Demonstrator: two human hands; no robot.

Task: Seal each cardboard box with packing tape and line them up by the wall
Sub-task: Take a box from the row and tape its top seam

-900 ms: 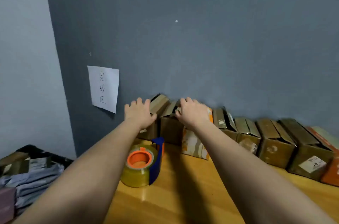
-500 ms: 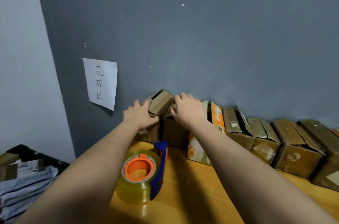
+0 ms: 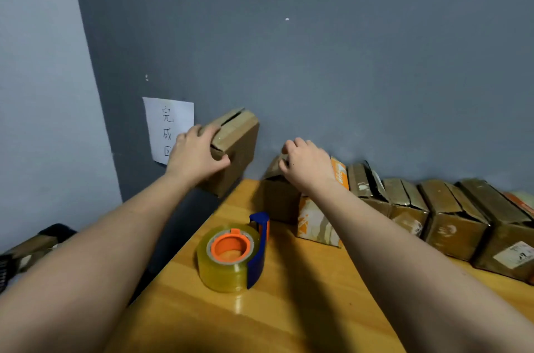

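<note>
Nearby, a glossy yellowish tape roll in a blue dispenser (image 3: 233, 256) sits on the wooden tabletop (image 3: 289, 309). Left hand (image 3: 196, 154) grips a tilted plain brown cardboard box (image 3: 235, 147); right hand (image 3: 307, 165) rests curled atop a row box (image 3: 278, 199).

You have eight cardboard boxes in view, one lifted box (image 3: 237, 147), seven in the row of boxes (image 3: 450, 219) on your desk (image 3: 289, 309), one tape dispenser (image 3: 234, 254), one paper note (image 3: 166, 124), your two hands.

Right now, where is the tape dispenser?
In the head view the tape dispenser stands on the wooden table near its left edge, between the forearms, in front of the row of boxes.
</note>
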